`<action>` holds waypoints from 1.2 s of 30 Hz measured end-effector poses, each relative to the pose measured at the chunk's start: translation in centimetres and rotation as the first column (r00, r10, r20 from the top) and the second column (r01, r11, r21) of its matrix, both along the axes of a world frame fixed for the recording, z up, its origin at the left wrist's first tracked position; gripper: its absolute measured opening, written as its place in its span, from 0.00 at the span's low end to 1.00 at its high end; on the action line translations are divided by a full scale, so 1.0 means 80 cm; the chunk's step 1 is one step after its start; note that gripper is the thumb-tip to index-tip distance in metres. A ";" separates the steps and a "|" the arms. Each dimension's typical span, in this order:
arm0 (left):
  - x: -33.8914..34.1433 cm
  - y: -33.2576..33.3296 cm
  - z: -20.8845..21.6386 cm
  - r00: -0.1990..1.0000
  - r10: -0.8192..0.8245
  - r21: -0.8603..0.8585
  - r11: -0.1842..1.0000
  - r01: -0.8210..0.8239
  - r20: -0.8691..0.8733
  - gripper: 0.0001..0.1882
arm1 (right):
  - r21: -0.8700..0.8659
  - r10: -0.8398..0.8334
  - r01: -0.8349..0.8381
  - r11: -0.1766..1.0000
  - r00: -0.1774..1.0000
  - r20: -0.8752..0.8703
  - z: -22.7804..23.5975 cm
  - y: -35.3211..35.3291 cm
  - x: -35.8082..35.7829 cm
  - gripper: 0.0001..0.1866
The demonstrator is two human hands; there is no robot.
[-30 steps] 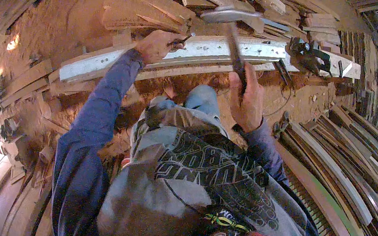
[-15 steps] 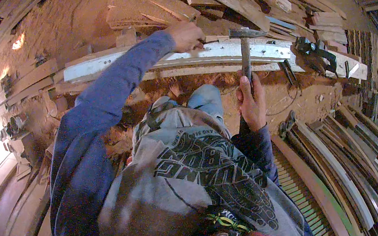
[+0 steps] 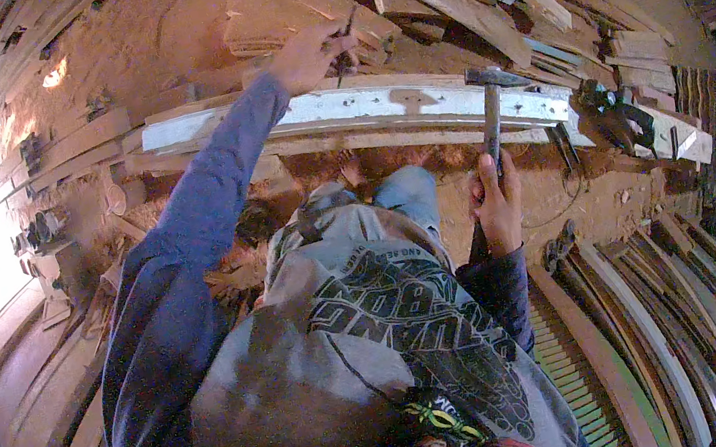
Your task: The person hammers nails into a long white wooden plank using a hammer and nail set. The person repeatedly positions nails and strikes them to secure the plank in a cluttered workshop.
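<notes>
While the white beam (image 3: pixel 300 113) lies crosswise up front, the hammer (image 3: pixel 491 109) is up near its right end.
Right hand (image 3: pixel 498 199) has fingers wrapped round the handle (image 3: pixel 493 135); left hand (image 3: pixel 314 57), by the far edge, has bent fingers pinching a thin dark rod (image 3: pixel 351 23), can't tell what kind.

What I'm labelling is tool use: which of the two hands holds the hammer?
The right hand, gripping the hammer by its handle. The left hand, near the long white board, differs: it holds a thin dark piece instead.
</notes>
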State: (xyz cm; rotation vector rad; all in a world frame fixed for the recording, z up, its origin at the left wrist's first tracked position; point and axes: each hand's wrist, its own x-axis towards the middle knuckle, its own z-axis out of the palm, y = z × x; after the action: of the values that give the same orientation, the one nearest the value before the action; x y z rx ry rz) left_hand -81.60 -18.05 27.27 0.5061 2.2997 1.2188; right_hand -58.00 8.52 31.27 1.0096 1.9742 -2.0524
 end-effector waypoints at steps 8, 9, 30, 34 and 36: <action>0.049 -0.041 -0.017 0.970 0.148 0.059 0.988 -0.140 -0.192 0.10 | 0.047 0.190 -0.187 0.981 0.978 -0.086 -0.007 -0.016 -0.005 0.12; 0.052 -0.041 -0.019 0.974 0.156 0.072 0.987 -0.145 -0.165 0.10 | 0.096 0.236 -0.226 0.969 0.965 -0.111 -0.008 -0.018 -0.006 0.12; 0.058 -0.043 -0.021 0.931 -0.178 0.088 0.972 0.216 -0.319 0.13 | 0.838 0.643 -0.238 0.491 0.748 -0.164 0.048 -0.074 -0.027 0.23; 0.053 -0.042 -0.017 0.940 -0.217 0.169 0.949 0.267 -0.263 0.15 | 0.760 0.580 -0.329 0.561 0.811 -0.077 0.049 -0.072 -0.017 0.24; 0.053 -0.042 -0.016 0.917 -0.254 0.025 0.961 0.275 -0.308 0.17 | 0.760 0.496 -0.082 0.644 0.801 -0.334 0.045 -0.073 -0.012 0.24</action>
State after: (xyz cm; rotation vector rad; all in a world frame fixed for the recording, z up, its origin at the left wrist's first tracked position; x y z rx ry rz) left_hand -77.39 -21.38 26.01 1.0592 2.3394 1.1517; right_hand -58.93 2.70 34.90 0.0766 3.1052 -1.4292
